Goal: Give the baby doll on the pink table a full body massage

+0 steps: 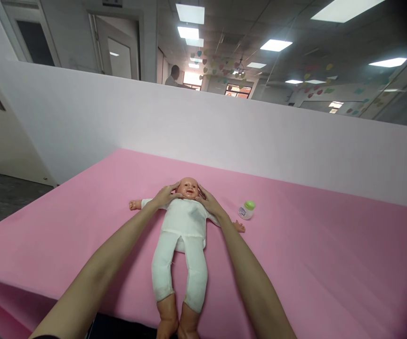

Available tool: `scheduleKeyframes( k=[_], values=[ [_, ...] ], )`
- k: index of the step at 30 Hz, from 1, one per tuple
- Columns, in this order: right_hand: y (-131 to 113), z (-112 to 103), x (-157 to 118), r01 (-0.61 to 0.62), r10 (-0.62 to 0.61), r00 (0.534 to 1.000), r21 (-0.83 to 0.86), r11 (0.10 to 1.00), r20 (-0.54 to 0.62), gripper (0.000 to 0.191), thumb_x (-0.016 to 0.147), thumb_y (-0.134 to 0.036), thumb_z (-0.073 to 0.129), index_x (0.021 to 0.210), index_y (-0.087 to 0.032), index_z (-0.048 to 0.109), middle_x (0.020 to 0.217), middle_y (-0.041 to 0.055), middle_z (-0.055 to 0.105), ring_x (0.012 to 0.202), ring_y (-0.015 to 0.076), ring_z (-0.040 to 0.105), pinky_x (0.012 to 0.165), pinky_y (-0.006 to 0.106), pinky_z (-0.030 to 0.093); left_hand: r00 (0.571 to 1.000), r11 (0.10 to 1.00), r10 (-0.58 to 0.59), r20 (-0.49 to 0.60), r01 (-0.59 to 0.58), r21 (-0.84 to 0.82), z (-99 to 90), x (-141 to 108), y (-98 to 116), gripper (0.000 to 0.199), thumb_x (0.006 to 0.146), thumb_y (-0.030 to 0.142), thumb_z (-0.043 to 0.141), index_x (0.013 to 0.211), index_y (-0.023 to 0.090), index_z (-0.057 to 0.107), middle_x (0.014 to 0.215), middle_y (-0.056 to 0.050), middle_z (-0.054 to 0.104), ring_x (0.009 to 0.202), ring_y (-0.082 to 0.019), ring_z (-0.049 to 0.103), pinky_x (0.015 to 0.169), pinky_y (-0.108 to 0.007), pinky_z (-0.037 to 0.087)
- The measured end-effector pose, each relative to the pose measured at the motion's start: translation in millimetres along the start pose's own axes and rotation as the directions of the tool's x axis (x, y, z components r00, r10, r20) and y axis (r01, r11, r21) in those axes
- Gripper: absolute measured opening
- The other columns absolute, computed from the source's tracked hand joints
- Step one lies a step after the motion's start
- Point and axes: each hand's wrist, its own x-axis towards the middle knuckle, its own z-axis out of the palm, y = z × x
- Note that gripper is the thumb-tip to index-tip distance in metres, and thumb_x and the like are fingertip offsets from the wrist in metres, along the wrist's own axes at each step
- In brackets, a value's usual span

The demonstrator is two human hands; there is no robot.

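A baby doll (pixel 182 230) in a white suit lies on its back on the pink sheet (pixel 313 263), head away from me, feet at the near edge. My left hand (pixel 164 194) rests against the left side of the doll's head, fingers spread along the cheek. My right hand (pixel 207 200) touches the right side of the head in the same way. Both forearms reach over the doll's arms. Neither hand holds anything.
A small white bottle with a green cap (pixel 246 210) lies on the sheet just right of the doll. A white partition wall (pixel 224 127) stands behind the table. A person (pixel 173 75) stands far off beyond it. Dark floor shows at the left.
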Motion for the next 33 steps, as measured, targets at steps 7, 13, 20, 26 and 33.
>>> scheduleKeyframes(
  k=[7, 13, 20, 26, 33],
  values=[
    [-8.4, 8.4, -15.5, -0.011, 0.010, 0.996, -0.002, 1.000, -0.088, 0.082, 0.090, -0.054, 0.072, 0.161, -0.030, 0.040, 0.166, 0.0040, 0.040, 0.151, 0.0281, 0.042, 0.124, 0.049, 0.035, 0.999, 1.000, 0.030, 0.014, -0.030, -0.010, 1.2, -10.1, 12.2, 0.071, 0.094, 0.057, 0.057, 0.153, 0.017, 0.051, 0.148, -0.013, 0.061, 0.133, -0.032, 0.058, 0.109, -0.040, 0.046],
    [-14.7, -3.1, -53.2, -0.137, 0.078, 0.972, -0.265, 0.954, -0.220, 0.057, 0.090, -0.052, 0.067, 0.140, -0.023, 0.065, 0.143, 0.0126, 0.065, 0.134, 0.0342, 0.059, 0.114, 0.052, 0.044, 0.982, 0.945, -0.125, -0.141, 0.161, 0.284, -2.6, -45.6, 17.6, 0.056, 0.101, 0.053, 0.046, 0.144, 0.019, 0.062, 0.145, -0.014, 0.063, 0.135, -0.032, 0.058, 0.109, -0.041, 0.044],
    [-29.8, -49.3, -110.7, -0.389, 0.408, 0.895, -0.758, 0.523, -0.179, 0.022, 0.082, -0.038, 0.074, 0.092, -0.019, 0.072, 0.095, 0.0105, 0.075, 0.092, 0.0301, 0.068, 0.082, 0.038, 0.050, 0.918, 0.683, -0.381, -0.106, 0.357, 0.637, -64.3, -88.0, 16.4, 0.042, 0.085, 0.061, 0.069, 0.101, 0.022, 0.074, 0.110, -0.015, 0.076, 0.103, -0.035, 0.068, 0.079, -0.037, 0.046],
    [-23.7, -49.8, -133.0, -0.488, 0.251, 0.862, -0.856, 0.173, -0.441, 0.032, 0.084, -0.044, 0.079, 0.104, -0.020, 0.074, 0.137, 0.0197, 0.055, 0.126, 0.0392, 0.051, 0.093, 0.047, 0.044, 0.863, 0.706, -0.504, -0.039, 0.437, 0.557, -89.1, -107.3, 4.2, 0.029, 0.076, 0.049, 0.076, 0.079, 0.023, 0.064, 0.092, -0.007, 0.073, 0.086, -0.026, 0.067, 0.066, -0.030, 0.038],
    [-29.4, -31.8, -130.2, -0.685, 0.325, 0.717, -0.711, 0.160, -0.617, 0.041, 0.096, -0.051, 0.066, 0.119, -0.018, 0.065, 0.110, 0.0210, 0.067, 0.095, 0.0330, 0.068, 0.077, 0.040, 0.045, 0.803, 0.783, -0.594, -0.055, 0.592, 0.188, -90.3, -107.8, -0.9, 0.037, 0.066, 0.049, 0.084, 0.087, 0.023, 0.067, 0.067, 0.000, 0.061, 0.060, -0.018, 0.056, 0.057, -0.027, 0.035]
  ],
)
